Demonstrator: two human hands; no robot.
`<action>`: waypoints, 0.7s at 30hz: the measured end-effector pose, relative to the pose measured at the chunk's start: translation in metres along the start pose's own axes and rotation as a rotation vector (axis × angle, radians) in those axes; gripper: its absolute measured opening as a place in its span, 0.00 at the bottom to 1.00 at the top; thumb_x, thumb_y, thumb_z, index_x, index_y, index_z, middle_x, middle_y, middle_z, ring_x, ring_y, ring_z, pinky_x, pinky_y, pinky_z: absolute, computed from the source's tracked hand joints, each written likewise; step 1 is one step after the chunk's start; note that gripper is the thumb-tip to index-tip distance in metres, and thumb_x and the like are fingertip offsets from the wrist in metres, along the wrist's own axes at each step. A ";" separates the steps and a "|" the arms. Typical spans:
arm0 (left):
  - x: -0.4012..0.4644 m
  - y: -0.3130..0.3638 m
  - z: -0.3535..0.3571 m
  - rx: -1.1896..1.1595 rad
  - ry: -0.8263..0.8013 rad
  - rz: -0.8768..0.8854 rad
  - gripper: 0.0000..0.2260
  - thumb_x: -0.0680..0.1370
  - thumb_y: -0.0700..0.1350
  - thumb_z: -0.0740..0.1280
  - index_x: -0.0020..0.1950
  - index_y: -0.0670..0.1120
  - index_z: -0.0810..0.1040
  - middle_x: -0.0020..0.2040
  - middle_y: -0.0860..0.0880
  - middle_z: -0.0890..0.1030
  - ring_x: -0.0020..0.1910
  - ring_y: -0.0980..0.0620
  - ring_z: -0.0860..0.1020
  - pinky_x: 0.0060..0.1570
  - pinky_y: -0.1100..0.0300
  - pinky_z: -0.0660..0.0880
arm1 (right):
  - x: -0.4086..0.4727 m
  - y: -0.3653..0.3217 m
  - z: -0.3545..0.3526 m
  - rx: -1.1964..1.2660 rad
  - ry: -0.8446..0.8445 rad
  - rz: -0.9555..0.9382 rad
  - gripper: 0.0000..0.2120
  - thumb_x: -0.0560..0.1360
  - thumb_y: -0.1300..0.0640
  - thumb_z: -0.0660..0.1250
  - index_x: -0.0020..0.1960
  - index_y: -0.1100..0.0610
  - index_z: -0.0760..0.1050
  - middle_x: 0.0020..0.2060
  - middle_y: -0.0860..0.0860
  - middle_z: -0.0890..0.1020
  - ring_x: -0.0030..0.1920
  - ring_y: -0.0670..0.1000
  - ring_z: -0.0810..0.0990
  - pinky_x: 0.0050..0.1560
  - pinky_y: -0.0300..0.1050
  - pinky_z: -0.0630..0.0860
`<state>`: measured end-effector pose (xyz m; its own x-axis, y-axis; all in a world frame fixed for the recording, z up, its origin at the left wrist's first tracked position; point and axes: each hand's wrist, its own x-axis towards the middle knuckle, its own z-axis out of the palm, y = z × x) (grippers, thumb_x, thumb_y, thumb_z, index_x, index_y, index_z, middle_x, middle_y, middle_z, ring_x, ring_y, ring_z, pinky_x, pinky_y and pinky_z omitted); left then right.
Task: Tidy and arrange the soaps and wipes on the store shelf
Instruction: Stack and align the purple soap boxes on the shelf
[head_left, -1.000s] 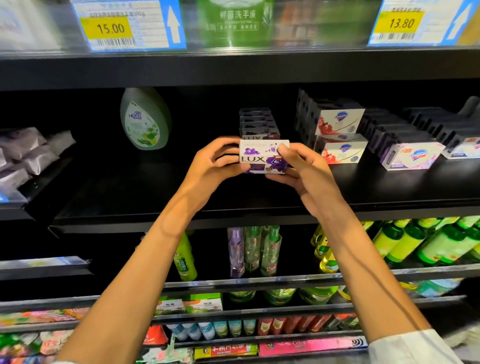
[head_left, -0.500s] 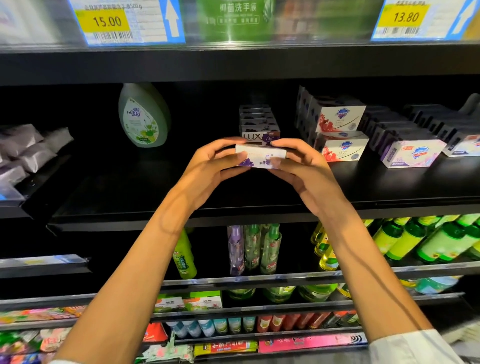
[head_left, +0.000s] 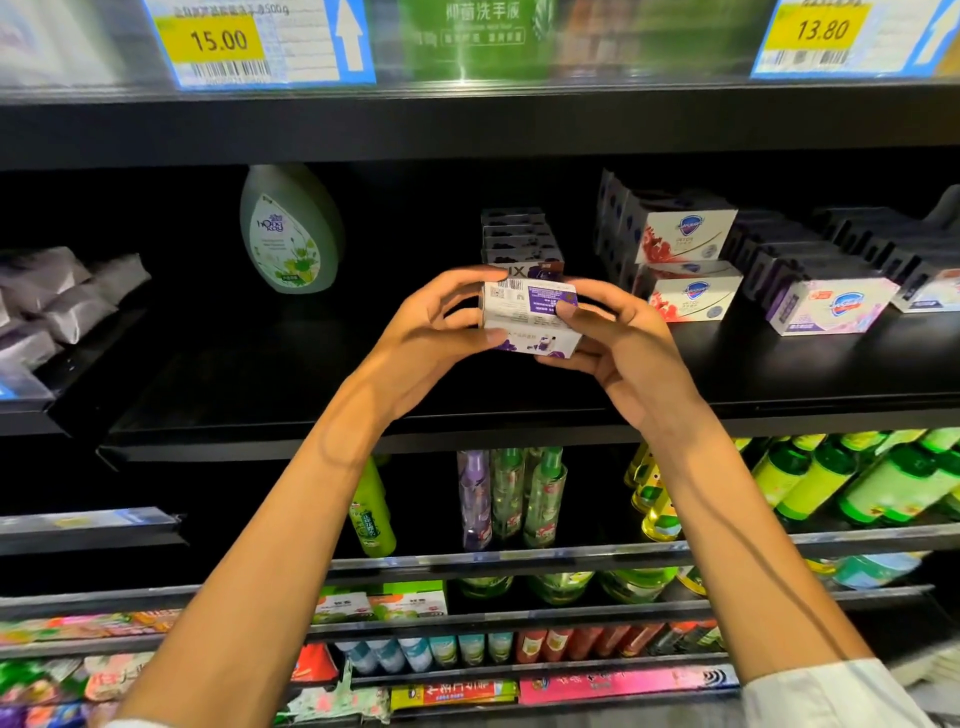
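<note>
Soap box (head_left: 530, 317), long axis level, is pinched at either end by left hand (head_left: 431, 332) and right hand (head_left: 623, 353), just before stack (head_left: 519, 241).

A shop: black shelves (head_left: 467, 415) carry yellow price tags (head_left: 218, 39) with barcodes, rows of boxed soaps (head_left: 685, 239) and ranks of green bottles (head_left: 810, 483) below.
</note>
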<state>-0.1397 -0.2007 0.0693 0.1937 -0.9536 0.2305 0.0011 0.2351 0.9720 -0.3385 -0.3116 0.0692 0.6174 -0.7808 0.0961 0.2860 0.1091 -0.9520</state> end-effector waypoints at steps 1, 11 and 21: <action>0.000 0.000 0.000 -0.013 -0.014 -0.006 0.26 0.78 0.29 0.70 0.74 0.42 0.72 0.72 0.41 0.75 0.70 0.40 0.77 0.67 0.39 0.76 | -0.001 0.000 -0.001 -0.005 -0.005 -0.009 0.17 0.79 0.64 0.71 0.67 0.61 0.77 0.57 0.58 0.86 0.57 0.61 0.86 0.49 0.54 0.86; 0.001 0.000 0.001 -0.048 0.036 -0.095 0.24 0.79 0.36 0.72 0.74 0.42 0.70 0.64 0.39 0.82 0.65 0.40 0.81 0.65 0.40 0.78 | -0.003 0.004 0.000 -0.109 -0.036 -0.074 0.20 0.77 0.64 0.75 0.67 0.55 0.76 0.59 0.56 0.85 0.61 0.59 0.85 0.55 0.60 0.84; 0.001 -0.001 -0.002 -0.008 0.049 -0.043 0.28 0.77 0.29 0.72 0.74 0.44 0.70 0.65 0.38 0.81 0.65 0.39 0.81 0.66 0.37 0.77 | -0.002 0.003 0.002 -0.107 -0.060 -0.030 0.20 0.77 0.64 0.74 0.68 0.61 0.76 0.57 0.59 0.86 0.58 0.61 0.86 0.56 0.57 0.84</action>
<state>-0.1375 -0.2013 0.0685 0.2414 -0.9525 0.1858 0.0180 0.1958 0.9805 -0.3376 -0.3090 0.0665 0.6531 -0.7444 0.1390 0.2274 0.0177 -0.9736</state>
